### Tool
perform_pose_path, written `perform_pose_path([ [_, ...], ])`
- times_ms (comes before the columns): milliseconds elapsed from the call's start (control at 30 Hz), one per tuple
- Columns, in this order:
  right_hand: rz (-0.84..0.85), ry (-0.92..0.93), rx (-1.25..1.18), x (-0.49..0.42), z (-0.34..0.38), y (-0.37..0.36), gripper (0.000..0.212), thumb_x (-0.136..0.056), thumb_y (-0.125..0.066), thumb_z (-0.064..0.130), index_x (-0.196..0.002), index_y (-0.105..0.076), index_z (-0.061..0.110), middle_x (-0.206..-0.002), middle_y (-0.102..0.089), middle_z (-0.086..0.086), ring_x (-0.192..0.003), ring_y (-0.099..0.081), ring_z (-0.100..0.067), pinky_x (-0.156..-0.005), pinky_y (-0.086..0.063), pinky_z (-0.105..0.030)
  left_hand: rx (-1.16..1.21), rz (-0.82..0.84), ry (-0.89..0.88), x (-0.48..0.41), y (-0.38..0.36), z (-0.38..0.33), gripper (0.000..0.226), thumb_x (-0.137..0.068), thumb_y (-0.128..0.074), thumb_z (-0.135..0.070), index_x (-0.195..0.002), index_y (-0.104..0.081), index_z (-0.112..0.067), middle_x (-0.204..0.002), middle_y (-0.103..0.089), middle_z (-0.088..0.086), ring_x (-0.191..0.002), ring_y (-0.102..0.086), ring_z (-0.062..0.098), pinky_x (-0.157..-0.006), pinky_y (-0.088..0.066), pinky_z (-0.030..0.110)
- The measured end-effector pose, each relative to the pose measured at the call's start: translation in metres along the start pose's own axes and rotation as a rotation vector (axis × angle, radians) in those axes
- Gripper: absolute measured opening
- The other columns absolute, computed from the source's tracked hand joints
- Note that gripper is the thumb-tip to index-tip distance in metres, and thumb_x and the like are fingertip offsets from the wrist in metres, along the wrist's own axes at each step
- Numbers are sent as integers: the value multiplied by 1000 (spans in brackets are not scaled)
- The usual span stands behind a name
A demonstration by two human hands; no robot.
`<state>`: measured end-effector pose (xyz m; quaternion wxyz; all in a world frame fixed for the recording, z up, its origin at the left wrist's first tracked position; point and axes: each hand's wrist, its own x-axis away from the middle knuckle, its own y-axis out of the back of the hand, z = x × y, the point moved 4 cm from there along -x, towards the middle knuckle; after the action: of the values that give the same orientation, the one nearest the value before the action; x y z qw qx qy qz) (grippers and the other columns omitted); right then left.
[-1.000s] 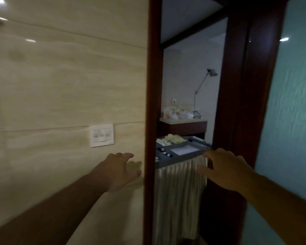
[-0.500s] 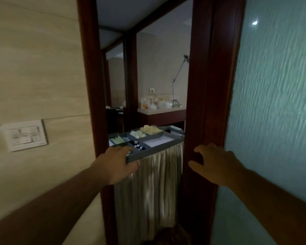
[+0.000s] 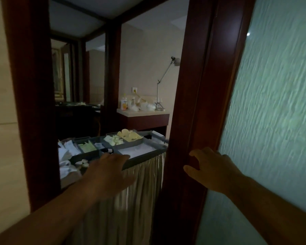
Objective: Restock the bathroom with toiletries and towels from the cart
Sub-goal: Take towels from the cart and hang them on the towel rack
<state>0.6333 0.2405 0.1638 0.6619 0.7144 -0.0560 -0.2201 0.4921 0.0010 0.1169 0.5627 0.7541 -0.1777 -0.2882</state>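
The cart [image 3: 145,157] stands just beyond a dark wooden doorway, with a grey divided tray on top and a pale pleated skirt below. Its compartments hold small packets: yellow round ones [image 3: 129,136], green sachets [image 3: 87,147], and white folded cloths [image 3: 67,152] at the left end. My left hand [image 3: 109,172] reaches out over the tray's near edge, fingers spread, holding nothing. My right hand [image 3: 210,167] is open and rests against the edge of the wooden door frame [image 3: 193,103], empty.
A frosted glass door panel [image 3: 276,103] fills the right side. The left door jamb [image 3: 30,103] borders a beige tiled wall. Behind the cart a wooden counter [image 3: 143,114] carries bottles, bags and a desk lamp [image 3: 159,85].
The view has swung right from the tiled wall and switch plate toward the doorway. The cart now looks closer, and both hands have advanced, the left one over the tray edge.
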Motion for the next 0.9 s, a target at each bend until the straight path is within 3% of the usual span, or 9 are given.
perform_pose_path([
  [100,19,11,-35,-38,5,-15,68,-90,-45,72,-146,-38,34,-138,-52,2,-121,-56,-18,-104,-46,-44,7,-22,-1,-42,-8,10,80,-84,-41,-77,-152,-22,-39,-158,-32,-6,-145,-28,21,-114,-33,46],
  [233,100,42,-30,-78,11,-45,68,-92,-42,71,-148,-35,34,-144,-47,1,-128,-50,-19,-108,-42,-44,15,-51,30,-83,-25,17,78,-88,-43,-72,-153,-22,-36,-159,-31,-5,-145,-27,20,-116,-31,42],
  [367,97,108,-63,-129,19,-63,60,-93,-45,67,-142,-43,33,-139,-52,1,-124,-53,-18,-106,-43,-44,93,-55,83,-117,-44,34,77,-89,-45,-70,-154,-25,-36,-160,-29,-5,-147,-21,20,-118,-26,39],
  [467,83,162,-73,-175,28,-89,55,-91,-45,68,-132,-51,32,-135,-55,1,-119,-57,-19,-102,-46,-46,163,-120,147,-136,-53,48,70,-90,-50,-65,-151,-32,-36,-156,-36,-5,-143,-29,20,-115,-31,38],
  [600,131,307,-85,-220,51,-137,57,-94,-30,61,-138,-47,28,-137,-50,-1,-128,-49,-22,-103,-39,-44,157,-207,298,-152,-63,71,69,-88,-49,-68,-147,-38,-35,-149,-46,1,-137,-37,26,-108,-38,42],
  [700,119,339,-288,-257,62,-157,53,-94,-48,62,-136,-47,30,-133,-53,3,-120,-52,-17,-97,-45,-36,64,-254,412,-160,-64,89,81,-76,-36,-76,-143,-47,-32,-141,-54,3,-131,-44,29,-102,-43,43],
  [767,141,383,-390,-286,72,-168,55,-93,-49,64,-139,-46,32,-137,-51,2,-121,-52,-19,-96,-47,-37,12,-285,474,-165,-67,98,82,-75,-34,-76,-140,-50,-31,-138,-57,4,-129,-46,29,-100,-44,45],
  [900,238,474,-505,-317,98,-203,52,-96,-47,60,-139,-46,30,-137,-50,0,-118,-54,-22,-94,-48,-37,-42,-311,609,-163,-80,108,64,-84,-57,-62,-138,-53,-29,-138,-59,6,-127,-48,31,-99,-44,46],
])
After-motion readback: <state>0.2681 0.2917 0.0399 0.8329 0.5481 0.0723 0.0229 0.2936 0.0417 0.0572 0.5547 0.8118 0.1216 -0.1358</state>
